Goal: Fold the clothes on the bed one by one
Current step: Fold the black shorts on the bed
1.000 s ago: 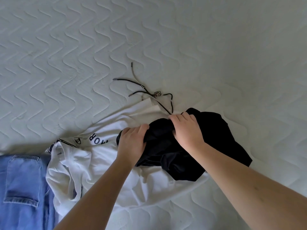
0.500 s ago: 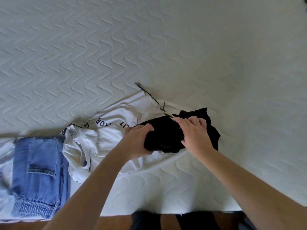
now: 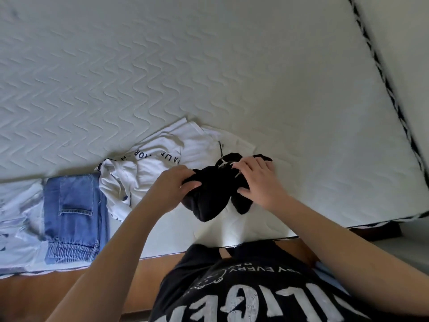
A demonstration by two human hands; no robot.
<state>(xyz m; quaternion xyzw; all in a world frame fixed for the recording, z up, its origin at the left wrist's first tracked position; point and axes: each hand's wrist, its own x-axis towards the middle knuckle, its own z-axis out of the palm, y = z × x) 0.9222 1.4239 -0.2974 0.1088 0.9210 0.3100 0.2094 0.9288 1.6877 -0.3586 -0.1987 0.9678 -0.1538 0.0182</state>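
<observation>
White quilted mattress fills the view, with wood floor below its near edge; nearest me, both hands hold the black garment bunched just above that edge; my left hand grips its left end with fingers curled round the cloth; my right hand pinches the right end, where a pale drawstring shows; its long axis runs left to right between my hands, each equally near; beneath and to the left lies the crumpled white shirt, which I judge crowds the folding space; farther left sit the folded jeans; beyond, bare mattress offers room.
</observation>
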